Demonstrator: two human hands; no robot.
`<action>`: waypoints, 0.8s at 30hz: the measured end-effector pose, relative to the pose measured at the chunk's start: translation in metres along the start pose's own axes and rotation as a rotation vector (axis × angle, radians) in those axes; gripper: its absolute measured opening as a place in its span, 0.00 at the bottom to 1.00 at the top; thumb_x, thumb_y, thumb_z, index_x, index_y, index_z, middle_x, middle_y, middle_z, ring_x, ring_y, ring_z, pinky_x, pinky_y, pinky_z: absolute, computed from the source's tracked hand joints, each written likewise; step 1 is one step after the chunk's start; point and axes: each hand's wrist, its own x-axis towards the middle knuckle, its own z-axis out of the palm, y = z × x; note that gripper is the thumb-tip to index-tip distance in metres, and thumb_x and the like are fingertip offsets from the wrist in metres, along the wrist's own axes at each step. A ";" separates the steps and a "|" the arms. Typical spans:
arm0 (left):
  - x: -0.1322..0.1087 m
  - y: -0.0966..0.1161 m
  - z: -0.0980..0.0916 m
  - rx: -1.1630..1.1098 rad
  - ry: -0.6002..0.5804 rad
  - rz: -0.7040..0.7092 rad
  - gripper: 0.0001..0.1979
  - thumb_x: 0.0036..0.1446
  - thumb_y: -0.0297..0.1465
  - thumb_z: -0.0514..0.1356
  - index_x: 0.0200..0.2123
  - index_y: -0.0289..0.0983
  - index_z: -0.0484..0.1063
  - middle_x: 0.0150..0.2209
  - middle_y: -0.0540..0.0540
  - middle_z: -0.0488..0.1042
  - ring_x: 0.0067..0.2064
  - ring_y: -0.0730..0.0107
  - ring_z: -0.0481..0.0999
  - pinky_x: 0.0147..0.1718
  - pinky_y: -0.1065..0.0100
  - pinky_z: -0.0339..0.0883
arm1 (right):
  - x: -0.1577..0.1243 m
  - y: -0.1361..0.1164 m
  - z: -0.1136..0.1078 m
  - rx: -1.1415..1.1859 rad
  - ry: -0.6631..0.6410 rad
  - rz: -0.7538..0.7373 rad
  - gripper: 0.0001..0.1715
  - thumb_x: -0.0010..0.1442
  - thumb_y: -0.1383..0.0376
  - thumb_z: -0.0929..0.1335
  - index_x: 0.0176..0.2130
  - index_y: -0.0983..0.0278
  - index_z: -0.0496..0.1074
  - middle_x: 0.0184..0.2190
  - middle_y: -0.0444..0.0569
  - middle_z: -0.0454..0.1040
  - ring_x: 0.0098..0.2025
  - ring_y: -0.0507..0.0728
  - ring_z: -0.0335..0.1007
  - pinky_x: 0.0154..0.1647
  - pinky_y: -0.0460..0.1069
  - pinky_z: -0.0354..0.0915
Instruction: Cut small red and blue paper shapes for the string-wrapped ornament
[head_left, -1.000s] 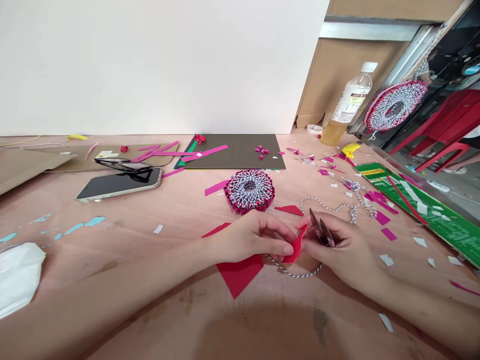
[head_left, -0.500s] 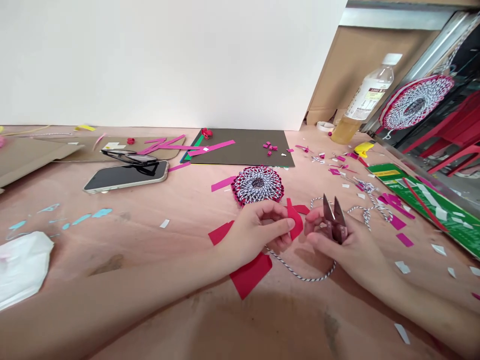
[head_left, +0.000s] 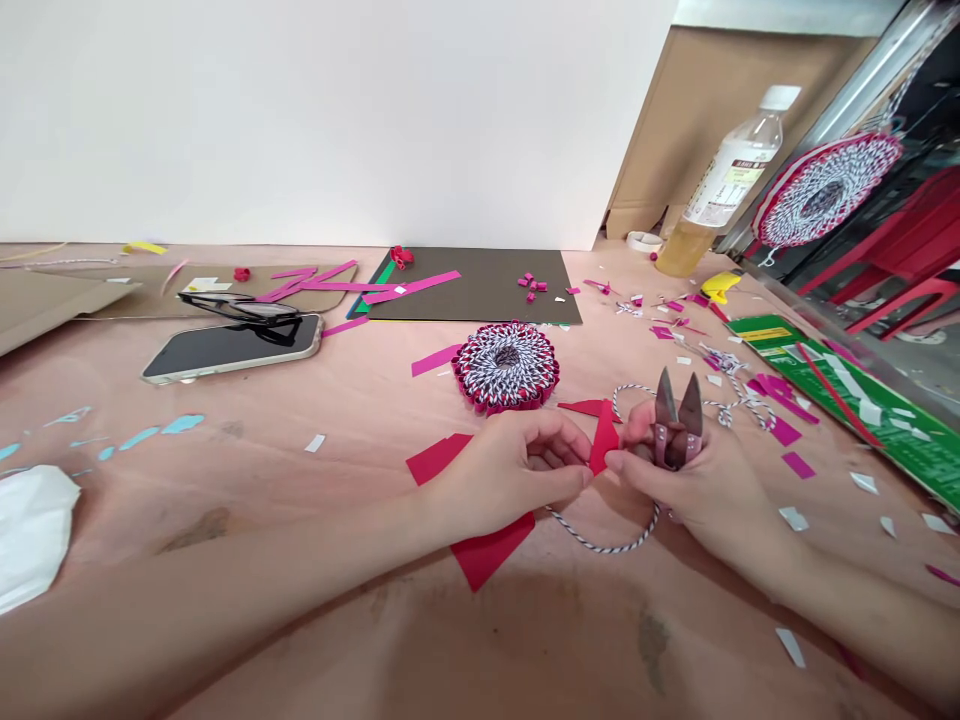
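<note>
A small curved piece of red paper (head_left: 606, 436) is between my two hands. My left hand (head_left: 525, 460) pinches its lower left edge with thumb and fingertips. The thumb and forefinger of my right hand (head_left: 697, 480) are at its right side. That same hand also carries a pair of scissors (head_left: 677, 420), blades parted and pointing up, the handles mostly hidden in the palm. Under my left wrist lie larger red paper pieces (head_left: 491, 550). Just beyond the left hand sits a round black-and-white braided cord coaster (head_left: 506, 366) with a dark pink looped rim.
Striped cord (head_left: 615, 548) loops beneath my hands. A phone (head_left: 232, 350) with glasses (head_left: 240, 308) on it lies left. Behind are a dark sheet (head_left: 480, 285) and pink strips (head_left: 416, 288). At right stand a bottle (head_left: 727, 190) and a green board (head_left: 847, 400), among paper scraps.
My right hand has come in to the red paper piece, thumb and forefinger now at its edge, scissors still in the palm. The piece has turned and shifted slightly right. The view has shifted a little.
</note>
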 end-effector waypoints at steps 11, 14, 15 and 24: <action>0.004 -0.002 -0.001 -0.189 0.123 -0.068 0.07 0.49 0.30 0.63 0.26 0.34 0.67 0.22 0.50 0.71 0.23 0.77 0.70 0.22 0.75 0.64 | -0.003 0.002 -0.003 0.059 -0.115 -0.041 0.11 0.54 0.60 0.68 0.37 0.61 0.66 0.27 0.42 0.67 0.21 0.49 0.58 0.19 0.45 0.57; 0.006 -0.002 -0.006 -0.288 0.285 0.011 0.08 0.47 0.29 0.64 0.26 0.35 0.66 0.21 0.52 0.71 0.22 0.79 0.69 0.21 0.77 0.63 | -0.007 0.002 -0.006 0.152 -0.279 -0.082 0.19 0.64 0.51 0.56 0.45 0.59 0.63 0.27 0.43 0.67 0.17 0.48 0.50 0.15 0.45 0.50; 0.007 -0.001 -0.008 -0.313 0.329 0.043 0.08 0.47 0.29 0.65 0.26 0.35 0.66 0.21 0.52 0.72 0.22 0.79 0.70 0.22 0.77 0.64 | -0.008 0.001 -0.007 0.160 -0.322 -0.082 0.22 0.65 0.50 0.53 0.45 0.59 0.63 0.27 0.43 0.67 0.17 0.48 0.49 0.16 0.45 0.49; 0.001 0.006 -0.008 -0.318 0.406 0.101 0.11 0.39 0.29 0.69 0.21 0.35 0.68 0.17 0.54 0.70 0.18 0.80 0.68 0.17 0.77 0.61 | -0.003 -0.002 -0.011 -0.075 -0.475 0.050 0.19 0.58 0.49 0.64 0.36 0.60 0.72 0.24 0.43 0.66 0.20 0.49 0.52 0.17 0.45 0.48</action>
